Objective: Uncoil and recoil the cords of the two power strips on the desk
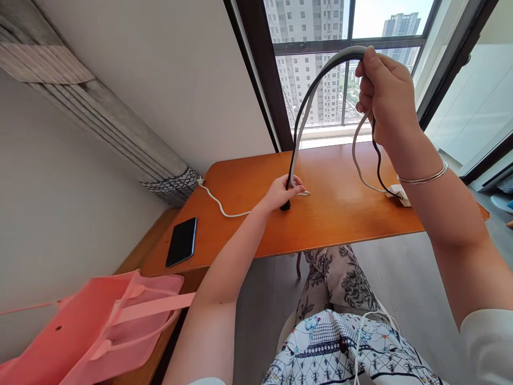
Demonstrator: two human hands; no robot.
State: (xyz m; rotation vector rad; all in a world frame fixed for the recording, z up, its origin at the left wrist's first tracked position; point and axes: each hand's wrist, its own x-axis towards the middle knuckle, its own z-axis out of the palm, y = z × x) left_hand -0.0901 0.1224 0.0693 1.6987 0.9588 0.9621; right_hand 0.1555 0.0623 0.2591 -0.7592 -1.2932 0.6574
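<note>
My right hand (pixel 387 91) is raised in front of the window, its fingers closed round a black cable (pixel 297 125) and a white cable (pixel 303 120). Both cables arch together down to my left hand (pixel 280 192), which pinches them just above the table. A black cable end (pixel 285 206) pokes out beneath the left fingers. From under my right hand the cables drop in loose curves to a white plug block (pixel 401 197) on the table's right side, partly behind my forearm.
The wooden table (pixel 336 214) carries a phone (pixel 181 241) at its left. A white cord (pixel 224 214) runs from the curtain (pixel 168 176) toward my left hand. A pink fabric bin (pixel 104 321) stands at lower left. Behind the table is a window (pixel 310 48).
</note>
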